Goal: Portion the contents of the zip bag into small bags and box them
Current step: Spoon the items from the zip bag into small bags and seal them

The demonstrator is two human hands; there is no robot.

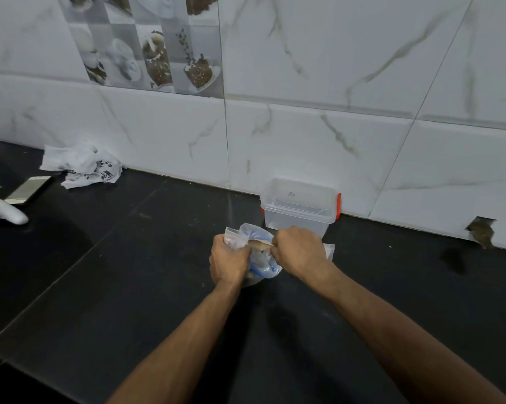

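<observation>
On the black counter sits a clear zip bag (263,262) with a blue zip strip, its mouth pulled open. My left hand (228,260) grips a small clear bag (234,239) at the zip bag's left edge. My right hand (299,250) is closed around the handle of a spoon (259,244), whose bowl hangs over the open bags. Just behind the hands stands a clear plastic box (299,207) with red latches, no lid on it. More clear plastic (329,250) shows to the right of my right hand.
A crumpled white printed plastic bag (82,166) lies at the back left by the tiled wall. Near it are a flat metallic object (29,189) and a white roll-like object (8,214). A broken hole (481,233) gapes in the wall tile at right.
</observation>
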